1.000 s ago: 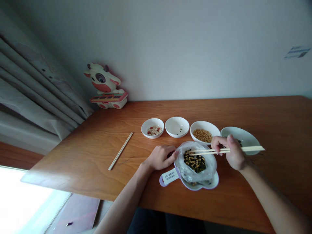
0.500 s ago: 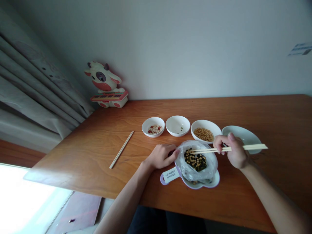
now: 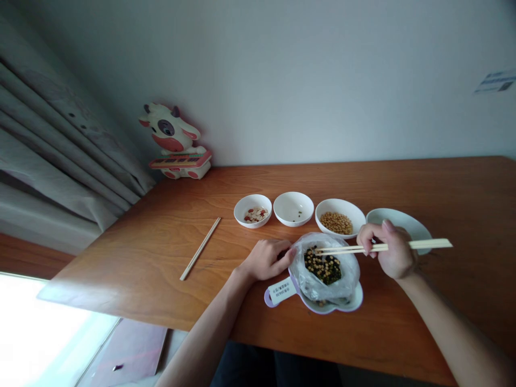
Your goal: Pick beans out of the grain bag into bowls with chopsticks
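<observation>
The left hand (image 3: 268,260) rests bent fingers against a limp, clear plastic bag (image 3: 349,269); any pinch I can't tell. Best steadied by its rim, it sits in a lavender-rimmed white dish (image 3: 357,301), its tan-and-dark beans (image 3: 323,269) probably hard, slippery. A round white bowl (image 3: 353,212) crowds behind. The right hand (image 3: 392,256) has fingers closed round light, stiff, pale wooden chopsticks (image 3: 429,244), tips at the beans.

Dim, cool light; the lower left corner burns out white, glare pales the left tip of the table (image 3: 133,269), upper corners darken, and the wall label (image 3: 495,82) is blurred
</observation>
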The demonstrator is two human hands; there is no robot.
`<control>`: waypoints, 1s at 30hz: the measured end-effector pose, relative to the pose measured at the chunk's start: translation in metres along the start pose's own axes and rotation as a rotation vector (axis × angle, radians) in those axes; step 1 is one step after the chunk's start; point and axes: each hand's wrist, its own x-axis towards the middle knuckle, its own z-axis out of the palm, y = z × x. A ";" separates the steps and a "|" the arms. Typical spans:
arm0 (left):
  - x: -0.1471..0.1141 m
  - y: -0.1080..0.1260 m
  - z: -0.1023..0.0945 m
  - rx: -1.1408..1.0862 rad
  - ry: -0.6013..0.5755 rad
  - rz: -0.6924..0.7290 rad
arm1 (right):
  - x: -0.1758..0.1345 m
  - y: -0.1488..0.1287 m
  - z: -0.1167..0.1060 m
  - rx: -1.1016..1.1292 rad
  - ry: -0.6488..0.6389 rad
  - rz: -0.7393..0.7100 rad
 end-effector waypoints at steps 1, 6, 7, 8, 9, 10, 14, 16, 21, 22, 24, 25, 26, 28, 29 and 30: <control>0.000 0.000 0.000 -0.001 -0.001 -0.001 | 0.000 -0.001 0.000 0.018 0.008 0.004; 0.001 0.001 0.000 -0.004 0.005 0.001 | 0.005 -0.007 -0.002 0.106 0.056 -0.015; 0.001 0.001 0.000 -0.003 0.007 0.004 | 0.006 -0.008 -0.003 0.127 0.074 -0.026; 0.001 0.001 0.000 -0.002 0.007 0.007 | 0.008 -0.009 -0.005 0.147 0.095 -0.041; 0.001 0.000 0.000 -0.001 0.008 0.010 | 0.009 -0.009 -0.006 0.166 0.119 -0.058; 0.001 0.000 0.000 0.001 0.010 0.011 | 0.011 -0.010 -0.009 0.183 0.144 -0.080; 0.002 -0.001 0.001 0.004 0.011 0.016 | 0.019 -0.008 -0.017 0.267 0.320 -0.178; 0.002 0.000 0.000 0.006 0.010 0.016 | 0.021 -0.006 -0.021 0.285 0.444 -0.226; 0.002 0.001 0.000 0.005 0.006 0.019 | 0.021 -0.002 -0.026 0.226 0.605 -0.318; 0.001 0.001 0.000 0.006 0.008 0.021 | 0.020 -0.002 -0.026 0.217 0.614 -0.325; 0.001 0.001 0.000 0.010 0.012 0.023 | 0.019 -0.002 -0.026 0.203 0.632 -0.330; 0.001 0.000 0.000 0.011 0.013 0.023 | 0.019 -0.002 -0.026 0.198 0.643 -0.326; 0.001 0.000 0.000 0.010 0.013 0.023 | 0.020 -0.003 -0.026 0.197 0.658 -0.320; 0.001 0.000 0.000 0.008 0.012 0.022 | 0.020 -0.004 -0.025 0.199 0.691 -0.309; 0.001 0.000 0.000 0.007 0.012 0.023 | 0.021 -0.004 -0.025 0.201 0.701 -0.308; 0.002 0.000 0.001 0.006 0.013 0.024 | 0.021 -0.004 -0.024 0.201 0.704 -0.314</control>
